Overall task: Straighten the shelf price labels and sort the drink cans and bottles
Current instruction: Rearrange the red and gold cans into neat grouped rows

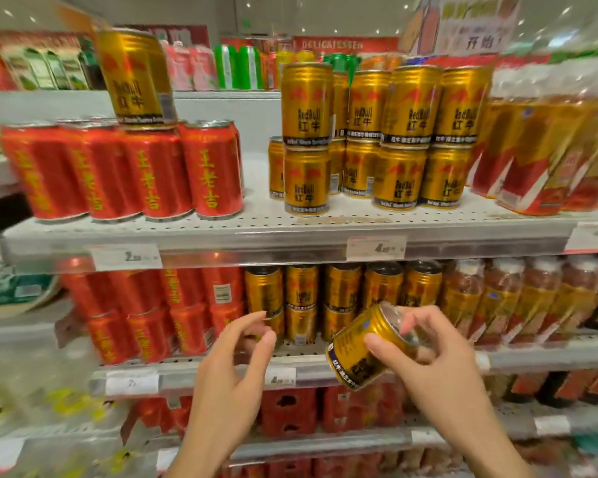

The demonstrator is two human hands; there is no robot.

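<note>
right hand (425,360): held a gold can (366,350) tilted, top toward the camera; thumb and fingers (380,343) curled round its upper end, probably to turn the label forward before shelving
left hand (235,367): held nothing; fingers loosely curled, hovering just left of the can, likely ready to steady it
gold can row (342,294): directly behind the fingers on the middle shelf (532,357); matching brand, so the likely slot
stray gold can (135,77): far above-left of the fingers, perched on the red cans (125,174); looked misplaced
price label (283,377): on the rail between the hands; blurred
</note>
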